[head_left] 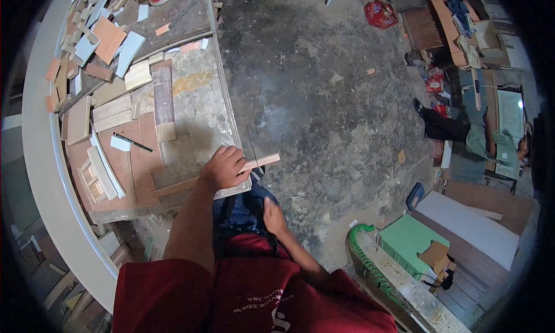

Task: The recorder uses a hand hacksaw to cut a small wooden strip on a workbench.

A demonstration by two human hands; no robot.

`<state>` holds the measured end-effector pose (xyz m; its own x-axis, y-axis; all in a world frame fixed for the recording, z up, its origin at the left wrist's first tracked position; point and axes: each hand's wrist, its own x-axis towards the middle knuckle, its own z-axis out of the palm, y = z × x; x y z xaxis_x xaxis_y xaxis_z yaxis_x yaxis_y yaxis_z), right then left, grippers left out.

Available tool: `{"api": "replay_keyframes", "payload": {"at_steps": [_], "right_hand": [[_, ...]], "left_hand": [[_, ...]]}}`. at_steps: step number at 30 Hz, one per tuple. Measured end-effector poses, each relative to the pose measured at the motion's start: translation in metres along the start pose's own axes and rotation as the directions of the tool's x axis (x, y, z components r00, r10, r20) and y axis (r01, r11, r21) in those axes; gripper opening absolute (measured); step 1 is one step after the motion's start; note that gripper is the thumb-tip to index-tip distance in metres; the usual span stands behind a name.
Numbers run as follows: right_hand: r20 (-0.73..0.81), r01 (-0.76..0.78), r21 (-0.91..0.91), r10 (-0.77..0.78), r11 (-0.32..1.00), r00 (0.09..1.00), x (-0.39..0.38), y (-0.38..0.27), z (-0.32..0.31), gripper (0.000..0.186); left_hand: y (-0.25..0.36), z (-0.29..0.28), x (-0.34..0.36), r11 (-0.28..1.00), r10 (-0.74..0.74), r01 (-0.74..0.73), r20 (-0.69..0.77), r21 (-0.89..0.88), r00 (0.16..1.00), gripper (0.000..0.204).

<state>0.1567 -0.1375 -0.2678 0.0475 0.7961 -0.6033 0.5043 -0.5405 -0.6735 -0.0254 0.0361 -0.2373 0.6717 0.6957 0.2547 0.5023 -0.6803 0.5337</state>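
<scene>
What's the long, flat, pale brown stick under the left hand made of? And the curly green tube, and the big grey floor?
The stick looks like bare wood: dull, pale brown, no varnish shine. The left hand covers part. The tube is probably plastic, being bright green and springily coiled. The floor seems to be worn concrete, grey and blotchy.

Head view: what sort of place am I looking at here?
Most likely a woodworking shop: offcuts lie piled on the bench, the left hand holds a wood strip that juts past the bench's edge, and a green coiled hose lies at lower right.
</scene>
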Motion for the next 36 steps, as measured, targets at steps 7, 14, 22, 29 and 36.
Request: {"api": "replay_keyframes", "payload": {"at_steps": [7, 14, 22, 29, 36], "right_hand": [[-0.054, 0.060, 0.096, -0.055, 0.994, 0.997, 0.046, -0.047, -0.007, 0.044], [-0.067, 0.088, 0.006, -0.087, 0.996, 0.994, 0.035, -0.034, -0.008, 0.045], [0.028, -0.026, 0.003, 0.026, 1.000, 0.999, 0.010, -0.038, -0.011, 0.048], [0.027, 0.032, 0.038, -0.033, 0.999, 0.999, 0.068, -0.082, -0.023, 0.051], [0.013, -0.101, -0.089, 0.103, 0.991, 0.995, -0.028, -0.009, -0.006, 0.050]], "left_hand": [[-0.001, 0.001, 0.001, 1.000, 0.001, -0.002, 0.036, 0.018, 0.999, 0.023], [-0.001, 0.000, 0.003, 1.000, -0.006, 0.006, -0.015, 0.021, 1.000, 0.023], [-0.003, 0.001, -0.008, 0.998, -0.027, 0.027, 0.009, 0.053, 1.000, 0.023], [-0.001, 0.001, 0.005, 0.999, -0.016, 0.015, 0.029, 0.050, 0.999, 0.022], [-0.002, 0.002, -0.002, 0.999, 0.003, -0.001, -0.027, 0.049, 1.000, 0.022]]}}
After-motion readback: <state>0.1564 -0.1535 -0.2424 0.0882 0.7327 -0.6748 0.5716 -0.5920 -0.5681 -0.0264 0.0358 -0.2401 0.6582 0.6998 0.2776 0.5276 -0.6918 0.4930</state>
